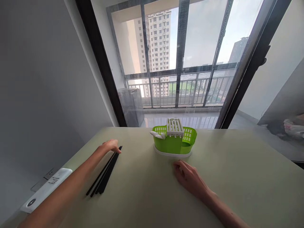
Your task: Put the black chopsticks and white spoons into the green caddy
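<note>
A bundle of black chopsticks [109, 172] lies on the left part of the table, spread slightly at the near ends. My left hand [111, 146] is at their far ends, with the thumb across them and the other fingers mostly hidden; it looks closed on the chopsticks. Right of centre stands a green utensil holder [171, 145] with a white base and a white slotted piece [175, 126] on top. White spoons [158, 135] stick out over its left side. My right hand [186, 173] rests on the table just in front of the holder, fingers curled in, holding nothing.
The pale green table [142, 196] reaches to a dark-framed glass door at the back. A white power strip [47, 190] runs along the left edge under my left forearm. Beyond the glass are a covered appliance [131, 106] and a balcony railing.
</note>
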`<state>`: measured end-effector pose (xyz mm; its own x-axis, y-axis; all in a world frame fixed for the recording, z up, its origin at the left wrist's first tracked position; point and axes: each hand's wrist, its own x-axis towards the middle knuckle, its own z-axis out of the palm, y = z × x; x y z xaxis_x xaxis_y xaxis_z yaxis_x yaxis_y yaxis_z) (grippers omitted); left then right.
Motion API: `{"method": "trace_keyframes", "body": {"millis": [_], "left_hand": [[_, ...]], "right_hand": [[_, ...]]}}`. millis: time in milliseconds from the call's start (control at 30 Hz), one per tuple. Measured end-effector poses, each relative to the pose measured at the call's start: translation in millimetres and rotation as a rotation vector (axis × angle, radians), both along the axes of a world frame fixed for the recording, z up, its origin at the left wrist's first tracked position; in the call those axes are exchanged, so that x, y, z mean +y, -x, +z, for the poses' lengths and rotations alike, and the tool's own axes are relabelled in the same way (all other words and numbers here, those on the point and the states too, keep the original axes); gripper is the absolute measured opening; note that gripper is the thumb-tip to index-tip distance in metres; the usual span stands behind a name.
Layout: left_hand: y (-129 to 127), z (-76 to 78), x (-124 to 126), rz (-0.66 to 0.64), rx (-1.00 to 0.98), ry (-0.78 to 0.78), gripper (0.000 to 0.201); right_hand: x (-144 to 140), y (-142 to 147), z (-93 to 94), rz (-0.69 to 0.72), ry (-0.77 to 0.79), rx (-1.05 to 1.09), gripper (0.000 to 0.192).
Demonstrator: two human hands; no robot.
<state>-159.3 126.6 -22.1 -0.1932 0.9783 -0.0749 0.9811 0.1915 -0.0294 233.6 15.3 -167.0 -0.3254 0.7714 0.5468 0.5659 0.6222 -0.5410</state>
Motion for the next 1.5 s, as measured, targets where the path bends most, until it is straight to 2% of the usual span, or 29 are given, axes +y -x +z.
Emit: {"method": "trace_keyframes", "body": {"millis": [67,133,200,267,333,400,467,533,633,800,1133,1300,1500], "left_hand": [[-13,7.2,3,-0.030,-0.002,-0.026,0.052],[-32,15.7,3,-0.126,-0.044,-0.079,0.058],[-55,24.1,1,-0.309,-0.160,-0.170,0.057],[-81,30.6,-4,-0.562,-0.337,-0.294,0.055],[-107,34.0,-9,-0.782,-0.434,-0.365,0.055],[-129,34.0,-11,-0.933,-0.425,-0.390,0.061],[-147,31.1,-9,-1.024,-0.365,-0.414,0.069],[-160,26.4,-3,-1.069,-0.298,-0.430,0.069],[-172,18.8,9,-1.112,-0.223,-0.421,0.056],[-176,8.9,27,-1.208,-0.183,-0.472,0.034],[-173,-5.2,39,-1.281,-0.185,-0.599,0.034],[-176,1.4,34,-1.358,-0.098,-0.714,0.037],[-181,27.7,23,-1.459,-0.048,-0.838,0.035]], "right_hand": [[0,0,0.7,0.002,-0.018,0.008,0.017],[1,1,1.2,-0.001,-0.021,0.013,0.017],[1,1,1.6,-0.010,-0.008,0.015,0.018],[1,1,2.0,-0.015,0.006,0.015,0.017],[1,1,2.7,-0.011,0.010,0.016,0.017],[1,1,3.6,-0.004,0.016,0.018,0.016],[1,1,4.7,0.004,0.023,0.019,0.016],[1,1,5.8,0.017,0.027,0.017,0.016],[1,2,6.8,0.022,0.037,0.019,0.016],[3,3,7.4,0.005,0.060,0.013,0.013],[6,2,11.2,0.020,0.065,0.014,0.016],[8,2,6.4,0.005,0.083,0.015,0.014],[6,2,10.7,-0.004,0.076,0.017,0.014]]}}
